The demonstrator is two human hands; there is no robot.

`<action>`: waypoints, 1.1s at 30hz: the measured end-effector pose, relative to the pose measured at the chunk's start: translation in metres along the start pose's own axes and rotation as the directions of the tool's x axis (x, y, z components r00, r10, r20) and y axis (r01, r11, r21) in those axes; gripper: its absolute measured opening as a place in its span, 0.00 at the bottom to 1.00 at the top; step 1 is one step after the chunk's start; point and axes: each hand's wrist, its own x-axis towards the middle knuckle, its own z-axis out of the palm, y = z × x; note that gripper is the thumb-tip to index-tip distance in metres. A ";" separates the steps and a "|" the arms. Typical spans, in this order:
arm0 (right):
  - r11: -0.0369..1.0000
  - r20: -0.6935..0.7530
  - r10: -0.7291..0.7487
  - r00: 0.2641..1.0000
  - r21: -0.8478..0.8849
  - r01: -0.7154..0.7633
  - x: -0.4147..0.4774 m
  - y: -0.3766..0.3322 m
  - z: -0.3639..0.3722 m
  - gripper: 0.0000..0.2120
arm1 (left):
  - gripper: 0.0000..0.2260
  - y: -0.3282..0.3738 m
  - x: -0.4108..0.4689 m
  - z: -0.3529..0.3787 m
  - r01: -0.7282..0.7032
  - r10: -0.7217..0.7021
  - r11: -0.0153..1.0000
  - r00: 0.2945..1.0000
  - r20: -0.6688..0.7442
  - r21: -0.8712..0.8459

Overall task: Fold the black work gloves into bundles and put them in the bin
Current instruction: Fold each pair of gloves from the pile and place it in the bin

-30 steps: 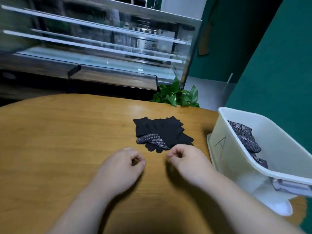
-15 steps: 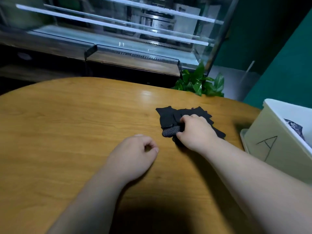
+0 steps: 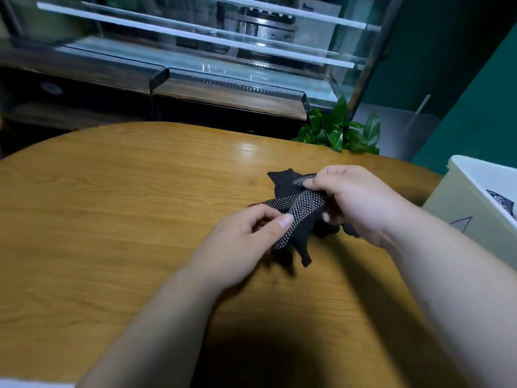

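On table | left hand, right hand pinch dotted glove | bin right (bundle inside) | plant behind

The gloves lie on the tabletop between left grip and right grip; bin to their right, plant behind.

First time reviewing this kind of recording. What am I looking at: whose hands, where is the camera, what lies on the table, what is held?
No machine here: a person works with bare hands, filmed by one wide-angle camera on their head, looking down. The left hand and right hand both pinch a dotted black glove above the wooden table. More black gloves lie under it. The white bin at the right edge already holds a folded bundle.
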 end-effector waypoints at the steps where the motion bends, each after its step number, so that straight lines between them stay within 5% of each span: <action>1: 1.000 -0.001 0.012 1.000 0.014 -0.012 -0.003 0.000 0.001 0.12 | 0.21 0.001 0.000 0.001 -0.004 0.004 0.999 1.000 0.001 -0.034; 6: 0.997 0.018 0.001 1.000 -0.073 0.000 -0.015 -0.001 -0.001 0.11 | 0.23 0.001 -0.002 0.007 0.012 -0.007 0.988 0.999 0.033 -0.153; 10: 0.997 0.059 0.018 0.998 -0.078 -0.014 -0.019 0.003 0.000 0.10 | 0.12 0.004 0.000 0.013 0.056 -0.056 0.986 0.998 0.008 -0.157; 18: 0.978 0.285 0.008 0.958 0.197 -0.067 -0.029 0.012 0.004 0.11 | 0.07 0.002 0.006 0.011 0.112 -0.178 0.942 0.966 -0.189 -0.318; 24: 0.989 0.055 0.016 0.998 0.143 -0.023 -0.025 0.010 0.009 0.03 | 0.12 0.007 0.005 0.005 0.173 -0.230 0.936 0.960 -0.158 -0.306; 28: 1.000 -0.051 -0.018 0.999 0.006 0.018 -0.010 -0.021 -0.006 0.05 | 0.14 0.002 0.007 -0.004 0.176 -0.272 0.921 0.930 -0.249 -0.348; 33: 0.889 -0.072 -0.111 0.991 -0.453 0.067 0.002 -0.063 -0.025 0.11 | 0.14 0.001 0.008 -0.010 0.168 -0.275 0.928 0.912 -0.305 -0.334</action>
